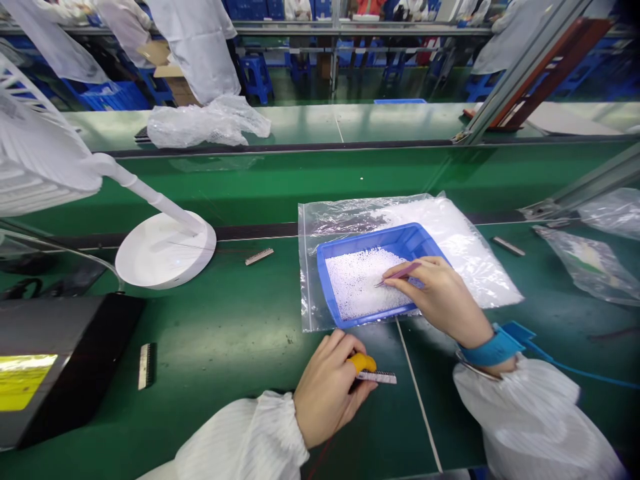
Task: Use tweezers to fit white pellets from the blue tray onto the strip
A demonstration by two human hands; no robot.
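In the head view, my left hand [330, 383] is closed on a narrow strip [381, 377] with a row of small dark teeth or pins along one edge. A yellow cover [363, 363] sits on one of its fingers. My right hand [440, 293] pinches reddish tweezers [404, 271], their tips among tiny white beads [360, 277]. These beads partly fill a blue tray [329, 308], which rests on a clear zip bag [311, 267] with white contents. A blue wrist strap [493, 345] with a cord circles my right wrist.
A white fan [195, 233] stands on its round base at left, beyond a dark box [80, 373]. Similar strips lie at left [145, 366], behind [259, 257] and at right [509, 246]. Crumpled plastic [205, 123] covers part of the far ledge. People work beyond it.
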